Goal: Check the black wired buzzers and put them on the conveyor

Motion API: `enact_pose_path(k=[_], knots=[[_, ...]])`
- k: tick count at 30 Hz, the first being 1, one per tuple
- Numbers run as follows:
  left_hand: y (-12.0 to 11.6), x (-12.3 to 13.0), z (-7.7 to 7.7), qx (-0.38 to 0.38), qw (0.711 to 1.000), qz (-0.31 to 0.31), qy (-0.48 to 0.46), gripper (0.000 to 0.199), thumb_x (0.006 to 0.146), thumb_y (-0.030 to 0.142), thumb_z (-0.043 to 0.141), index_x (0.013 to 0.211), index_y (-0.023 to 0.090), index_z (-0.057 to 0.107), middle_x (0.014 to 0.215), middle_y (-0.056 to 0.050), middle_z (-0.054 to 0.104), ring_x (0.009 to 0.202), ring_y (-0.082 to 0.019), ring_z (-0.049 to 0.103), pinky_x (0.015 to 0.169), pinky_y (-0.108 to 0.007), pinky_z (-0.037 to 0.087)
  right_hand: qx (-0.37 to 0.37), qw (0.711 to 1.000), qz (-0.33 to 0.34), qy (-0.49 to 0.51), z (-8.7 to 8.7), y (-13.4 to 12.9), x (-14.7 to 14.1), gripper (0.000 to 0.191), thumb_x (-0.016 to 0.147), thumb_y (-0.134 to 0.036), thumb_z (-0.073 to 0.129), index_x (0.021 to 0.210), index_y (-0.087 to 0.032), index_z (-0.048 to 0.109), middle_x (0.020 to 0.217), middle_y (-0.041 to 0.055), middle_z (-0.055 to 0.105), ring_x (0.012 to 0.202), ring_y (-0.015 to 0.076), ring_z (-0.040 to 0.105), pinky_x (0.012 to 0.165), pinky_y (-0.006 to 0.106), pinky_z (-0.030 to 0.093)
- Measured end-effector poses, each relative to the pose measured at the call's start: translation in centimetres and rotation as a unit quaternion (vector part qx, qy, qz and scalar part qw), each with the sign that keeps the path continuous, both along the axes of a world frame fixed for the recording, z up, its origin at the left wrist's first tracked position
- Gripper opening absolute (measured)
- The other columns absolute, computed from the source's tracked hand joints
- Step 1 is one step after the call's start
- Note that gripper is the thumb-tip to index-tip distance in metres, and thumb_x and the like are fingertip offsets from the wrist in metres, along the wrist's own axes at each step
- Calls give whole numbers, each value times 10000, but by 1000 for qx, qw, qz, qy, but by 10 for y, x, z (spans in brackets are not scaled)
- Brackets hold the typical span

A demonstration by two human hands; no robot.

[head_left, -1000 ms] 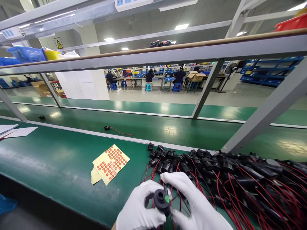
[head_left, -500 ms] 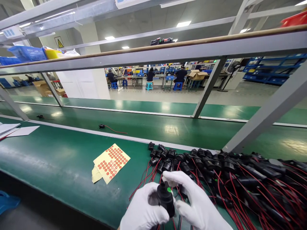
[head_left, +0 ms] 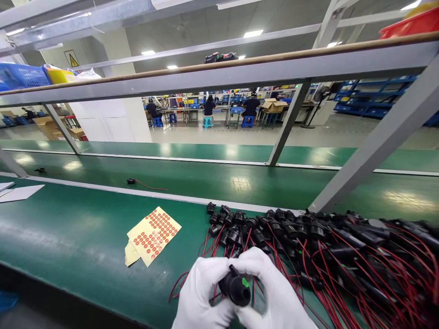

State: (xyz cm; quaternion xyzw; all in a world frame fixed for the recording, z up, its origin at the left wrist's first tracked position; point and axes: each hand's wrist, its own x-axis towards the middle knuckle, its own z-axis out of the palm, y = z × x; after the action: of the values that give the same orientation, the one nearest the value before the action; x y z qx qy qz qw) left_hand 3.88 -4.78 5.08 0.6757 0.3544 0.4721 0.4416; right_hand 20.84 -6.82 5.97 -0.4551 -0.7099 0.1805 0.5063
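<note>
Both of my hands wear white gloves. Between them, low in the middle of the head view, is a small black pump [head_left: 235, 288], a round housing with a short spout and a green mark. My left hand [head_left: 202, 292] grips it from the left, thumb below and fingers above. My right hand [head_left: 274, 290] curls round its other side, with fingertips at the top and thumb near the bottom. The pump is tilted, its round end towards me. Just beyond my hands lies a heap of similar black pumps [head_left: 317, 230] with red and black wires.
A yellowish sheet of red round stickers [head_left: 154, 235] lies left of my hands on the green bench [head_left: 78, 228]. One wired part [head_left: 131, 181] sits on the strip behind. A grey slanted post [head_left: 370, 137] rises at right. White papers [head_left: 22, 193] lie far left; people sit in the background.
The pump has tipped, its end turning more towards me. My right hand has closed in, and its fingers now meet the left hand's above the pump. The view has shifted slightly right.
</note>
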Motion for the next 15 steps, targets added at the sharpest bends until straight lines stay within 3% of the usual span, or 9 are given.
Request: enact_pose_path(k=[2,5,7,10,12,14,15], knots=[[-5,7,-2,0,999,51,-5,371,770,354,822,1131,294,761,1118,-78,762,1017,-280,668,953,-361,456,-89,992,43,74,-5,6,0,197,807,-366,655,966,-253,624,897,46,650,808,239,657,713,348,565],[-6,13,-4,-19,994,108,-9,419,712,356,868,1108,273,763,1078,-88,763,990,-282,663,944,-351,439,-193,961,118,158,-18,18,3,507,810,-702,615,1004,-234,625,943,75,678,879,277,675,781,380,576],[-4,11,-4,-45,991,123,-2,383,703,432,861,1023,239,776,960,-92,758,904,-263,662,886,-334,449,-214,949,124,194,-25,25,4,658,750,-833,577,1010,-230,617,924,83,676,880,285,674,796,391,571],[2,5,-7,-167,984,8,-55,531,803,672,656,960,173,749,796,-77,722,657,-189,631,678,-294,472,-249,939,137,195,-31,30,-1,773,702,-905,540,1070,-229,609,825,53,631,685,230,650,670,371,566],[5,4,-14,-280,946,-94,-132,684,878,738,468,1075,132,716,735,-65,707,568,-167,616,602,-279,481,-291,925,163,181,-32,29,-7,819,710,-905,532,1154,-220,592,786,26,610,540,177,604,552,337,540],[8,4,-24,-346,911,-128,-186,718,925,714,395,1221,119,667,756,-67,718,649,-197,674,665,-301,533,-313,920,180,154,-27,30,-14,752,773,-841,534,1168,-204,595,783,22,620,493,157,593,497,311,521],[10,4,-29,-349,907,-123,-200,693,940,686,400,1265,128,651,819,-80,736,761,-224,706,756,-327,554,-309,925,179,130,-21,32,-15,658,816,-774,542,1128,-200,614,777,22,631,504,160,604,492,304,521]])
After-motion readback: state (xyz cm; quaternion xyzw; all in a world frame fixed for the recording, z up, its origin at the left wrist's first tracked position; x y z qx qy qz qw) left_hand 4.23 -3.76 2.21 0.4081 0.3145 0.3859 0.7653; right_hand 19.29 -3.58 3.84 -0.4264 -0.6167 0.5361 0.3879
